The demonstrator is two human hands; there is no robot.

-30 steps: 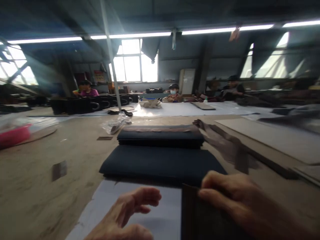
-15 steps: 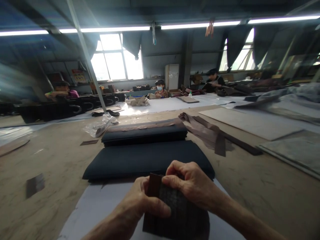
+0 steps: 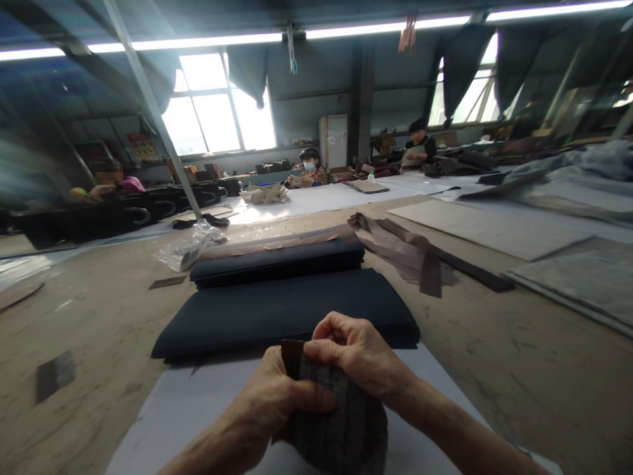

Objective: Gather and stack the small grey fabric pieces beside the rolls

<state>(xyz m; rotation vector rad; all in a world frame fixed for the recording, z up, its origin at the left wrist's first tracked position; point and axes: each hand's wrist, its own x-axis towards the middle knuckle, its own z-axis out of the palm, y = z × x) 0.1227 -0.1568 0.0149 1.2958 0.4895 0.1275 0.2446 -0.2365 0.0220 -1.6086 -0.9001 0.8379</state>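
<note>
Both my hands grip one dark woven piece over a white sheet on the table. My left hand pinches its left upper edge with the thumb across the front. My right hand closes over its top edge. The piece bends into a curve between them. Just beyond lies a flat stack of dark fabric, and behind that a second, thicker dark stack.
Brown strips lie right of the stacks, a crumpled clear plastic bag to the left. Small dark scraps sit on the wooden table. Grey boards cover the right side. Other people sit at far tables.
My left hand came in and gripped the dark piece beside my right hand. Both hands now bend it more. The view shifted to the right.
</note>
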